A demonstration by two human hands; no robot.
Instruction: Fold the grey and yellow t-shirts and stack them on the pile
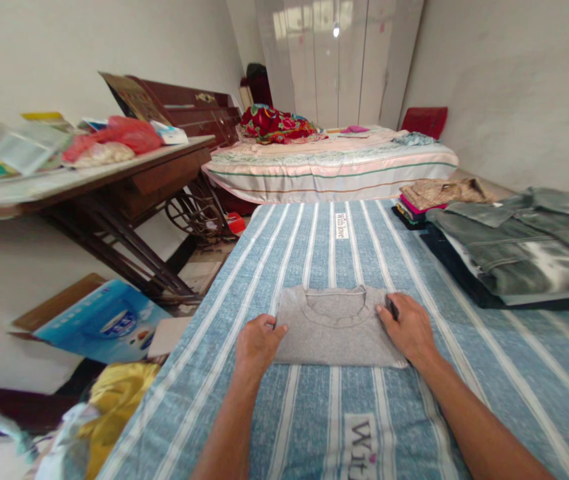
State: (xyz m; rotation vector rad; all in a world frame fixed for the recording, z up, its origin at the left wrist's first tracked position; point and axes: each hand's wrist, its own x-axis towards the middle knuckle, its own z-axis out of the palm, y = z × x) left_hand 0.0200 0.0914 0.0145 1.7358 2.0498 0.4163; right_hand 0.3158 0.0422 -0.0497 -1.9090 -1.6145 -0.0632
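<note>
A grey T-shirt (334, 337) lies folded into a flat rectangle on a blue striped cloth (309, 250), its round neckline on the far side. At the shirt's left edge, my left hand (259, 340) is closed, thumb on top and fingertips partly hidden by the edge. My right hand (408, 327) grips the opposite edge near its far corner, the thumb resting on the fabric. Something small and dark shows beside the right thumb; I cannot make out what it is.
Folded grey-green denim clothing (539, 247) is stacked at the right, beside a smaller pile topped by a tan patterned garment (439, 193). A cluttered sewing-machine table (164, 160) stands left. Beyond is a bed (334, 177). A blue box (109, 320) and yellow cloth (119, 407) lie lower left.
</note>
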